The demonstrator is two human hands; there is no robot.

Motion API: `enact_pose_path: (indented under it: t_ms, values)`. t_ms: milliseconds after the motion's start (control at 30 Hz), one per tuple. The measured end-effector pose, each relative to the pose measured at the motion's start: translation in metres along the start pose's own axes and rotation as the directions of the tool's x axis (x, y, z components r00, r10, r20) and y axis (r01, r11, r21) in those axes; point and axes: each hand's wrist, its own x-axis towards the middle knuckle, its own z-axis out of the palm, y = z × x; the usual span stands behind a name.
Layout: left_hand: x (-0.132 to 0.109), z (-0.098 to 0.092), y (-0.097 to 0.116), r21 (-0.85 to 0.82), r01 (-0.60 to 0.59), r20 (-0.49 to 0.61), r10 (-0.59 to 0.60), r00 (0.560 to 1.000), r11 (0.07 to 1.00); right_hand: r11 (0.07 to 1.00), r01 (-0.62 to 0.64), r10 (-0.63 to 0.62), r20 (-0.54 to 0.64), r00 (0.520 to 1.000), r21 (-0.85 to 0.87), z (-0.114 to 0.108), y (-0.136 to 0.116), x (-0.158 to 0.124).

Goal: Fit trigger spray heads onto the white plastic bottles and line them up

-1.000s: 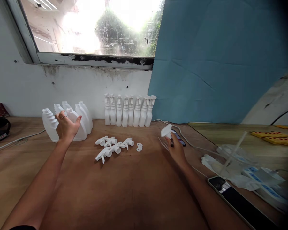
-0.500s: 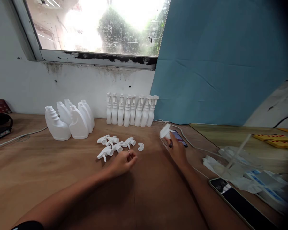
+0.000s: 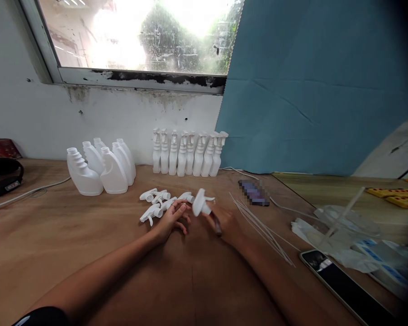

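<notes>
My right hand (image 3: 222, 222) is closed round a white spray trigger head (image 3: 200, 203), lifted a little above the wooden table (image 3: 88, 253) in the middle. My left hand (image 3: 172, 219) lies beside it with fingers spread, its tips at the edge of a pile of several loose trigger heads (image 3: 158, 203). Several thin white dip tubes (image 3: 261, 226) lie to the right of my right hand. Open-necked white bottles (image 3: 100, 165) stand at the back left. A row of capped spray bottles (image 3: 188, 154) stands against the wall.
A phone (image 3: 254, 192) lies behind the tubes, another dark phone (image 3: 343, 285) at the front right. Clear plastic bags and packets (image 3: 346, 235) cover the right side. A white cable (image 3: 27, 194) and a black device (image 3: 2, 174) are at the far left.
My right hand has carried the trigger head leftward from near the phone to the table's middle, uncovering the tubes. My left hand went from the bottles to the pile of heads.
</notes>
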Motion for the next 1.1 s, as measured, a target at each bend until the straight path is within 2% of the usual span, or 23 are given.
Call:
enact_pose_path:
  t_ms: [100,167,200,267,367,433,500,567,667,733,800,867,1000,1100]
  values:
    - [-0.001,-0.001,-0.001,-0.024,-0.008,-0.006,0.008,1.0,1.0,0.989,0.146,-0.144,0.118,0.983,-0.009,0.018,-0.022,-0.002]
    - [-0.001,-0.001,-0.001,-0.037,0.01,-0.014,-0.01,1.0,0.999,0.99,0.13,-0.136,0.146,0.98,0.046,0.022,-0.029,-0.004]
    - [0.0,-0.002,-0.001,-0.067,0.021,-0.027,-0.023,0.999,0.998,0.992,0.08,-0.094,0.133,0.987,0.102,0.022,-0.03,-0.005]
    - [0.002,-0.004,0.001,-0.167,0.046,-0.048,-0.055,0.997,0.985,0.959,-0.088,0.065,0.092,0.994,0.268,0.019,-0.031,-0.006]
    - [0.004,-0.008,0.005,-0.321,0.092,0.019,-0.091,0.996,0.943,0.768,-0.312,0.334,0.065,0.94,0.559,0.014,-0.032,-0.008]
    - [0.005,-0.009,0.006,-0.38,0.099,0.064,-0.08,0.995,0.92,0.642,-0.341,0.39,0.091,0.916,0.687,0.011,-0.036,-0.008]
    - [0.005,-0.009,0.006,-0.39,0.079,0.062,-0.059,0.996,0.917,0.596,-0.322,0.351,0.122,0.928,0.736,0.01,-0.042,-0.007]
    - [0.005,-0.008,0.003,-0.345,0.054,0.033,-0.045,0.998,0.937,0.618,-0.308,0.282,0.161,0.946,0.724,0.011,-0.046,-0.007]
    - [0.005,-0.005,-0.002,-0.23,0.006,-0.004,-0.008,1.0,0.973,0.744,-0.28,0.209,0.187,0.96,0.607,0.015,-0.047,-0.01]
    - [0.005,-0.004,-0.004,-0.168,-0.019,-0.003,0.018,1.0,0.986,0.851,-0.228,0.178,0.149,0.973,0.472,0.018,-0.044,-0.013]
    - [0.004,-0.004,-0.004,-0.138,-0.02,0.001,0.02,1.0,0.99,0.925,-0.154,0.126,0.101,0.987,0.347,0.019,-0.041,-0.014]
    - [0.003,-0.004,-0.002,-0.134,-0.001,-0.003,0.0,1.0,0.991,0.959,-0.051,0.031,0.074,0.997,0.278,0.019,-0.037,-0.014]
    - [0.003,-0.004,0.001,-0.138,0.039,-0.042,-0.045,0.998,0.99,0.955,0.208,-0.223,0.053,0.973,0.214,0.017,-0.034,-0.009]
    - [0.004,-0.004,0.0,-0.096,0.064,-0.069,-0.071,0.995,0.993,0.938,0.322,-0.331,0.061,0.942,0.129,0.015,-0.036,-0.004]
